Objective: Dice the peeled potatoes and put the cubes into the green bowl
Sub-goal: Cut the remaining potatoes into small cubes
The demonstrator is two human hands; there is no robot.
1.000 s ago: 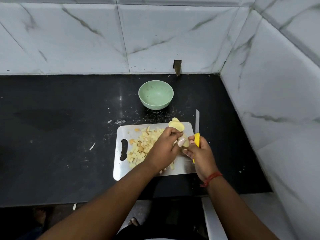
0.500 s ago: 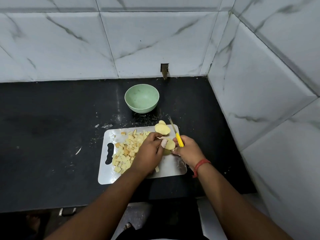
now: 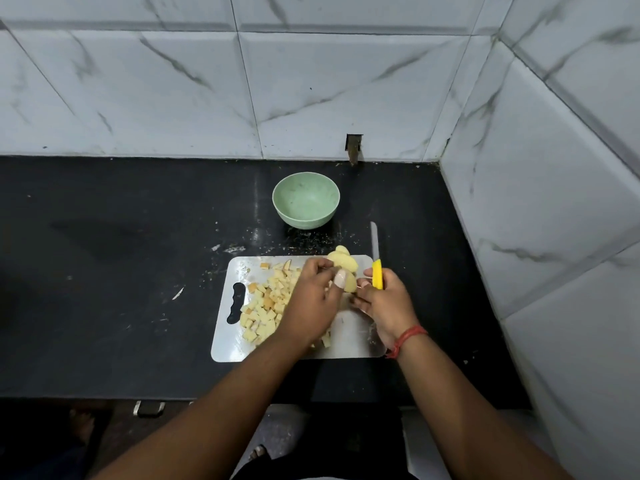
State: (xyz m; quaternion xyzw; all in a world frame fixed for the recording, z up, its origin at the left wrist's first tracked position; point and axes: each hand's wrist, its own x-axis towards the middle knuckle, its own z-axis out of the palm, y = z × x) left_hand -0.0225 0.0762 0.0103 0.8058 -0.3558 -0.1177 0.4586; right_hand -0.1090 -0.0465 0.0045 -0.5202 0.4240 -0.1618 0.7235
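A steel cutting board (image 3: 353,344) lies on the black counter. A heap of potato cubes (image 3: 265,308) covers its left half. My left hand (image 3: 311,303) pinches a potato piece (image 3: 349,282) over the board's middle. More potato slices (image 3: 343,259) lie at the board's far edge. My right hand (image 3: 384,304) grips a yellow-handled knife (image 3: 376,268), blade pointing away toward the wall, and its fingers also touch the piece. The green bowl (image 3: 306,199) stands beyond the board with nothing visible inside.
Marble-tiled walls close off the back and the right side. Potato scraps (image 3: 235,249) are scattered on the black counter (image 3: 104,271) between board and bowl. The counter's front edge runs just below the board.
The knife blade has swung from leaning left over the slices back to pointing straight away from me. Both hands stay on the potato piece.
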